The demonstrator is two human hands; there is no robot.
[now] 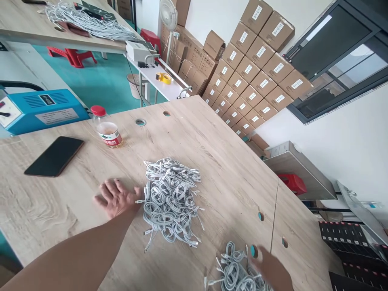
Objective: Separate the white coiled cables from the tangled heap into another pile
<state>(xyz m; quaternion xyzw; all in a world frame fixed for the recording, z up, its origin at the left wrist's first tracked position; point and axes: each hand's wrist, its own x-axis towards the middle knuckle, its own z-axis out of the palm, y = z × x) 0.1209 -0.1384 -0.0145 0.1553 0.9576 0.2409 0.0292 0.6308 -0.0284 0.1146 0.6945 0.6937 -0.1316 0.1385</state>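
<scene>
A heap of coiled grey-white cables [171, 202] lies on the wooden table. Just to its left, my left hand [117, 198] rests palm down with the fingers spread, its thumb close to the heap's edge and nothing held. A second, smaller pile of coiled cables [235, 268] is at the bottom right, cut off by the lower edge of the view. My right hand [269, 266] is at that pile's right side. It is blurred, and its fingers cannot be made out.
Farther left on the wooden table [218, 153] are a black phone [54, 156] and a red-capped bottle [106, 127]. A blue machine [47, 109] stands past the table's far left edge. Stacked cartons [251, 72] line the wall. Loose cables [91, 22] cover part of another table.
</scene>
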